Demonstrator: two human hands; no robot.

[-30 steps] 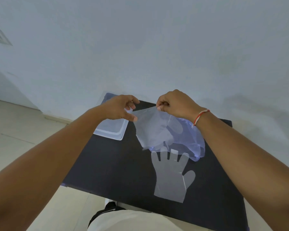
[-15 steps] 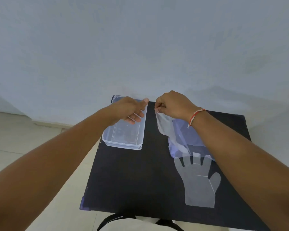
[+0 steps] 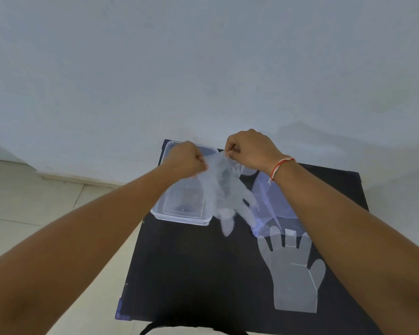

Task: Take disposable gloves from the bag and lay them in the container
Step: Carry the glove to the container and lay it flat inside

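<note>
My left hand (image 3: 184,160) and my right hand (image 3: 249,148) each pinch the cuff of a clear disposable glove (image 3: 224,192). The glove hangs fingers down between them, above the table, partly over the right edge of the clear plastic container (image 3: 179,213). The container stands open at the table's far left. The translucent bluish bag (image 3: 273,201) lies on the table under my right wrist. A second clear glove (image 3: 293,269) lies flat on the table, fingers pointing to the bag.
The black table (image 3: 198,274) stands against a pale wall (image 3: 203,68). Tiled floor (image 3: 34,204) shows to the left. The table's near left corner (image 3: 121,313) is close to my body.
My left hand left the container and closed on the glove's cuff. The glove, earlier hanging from my right hand by the bag, is now spread between both hands near the container.
</note>
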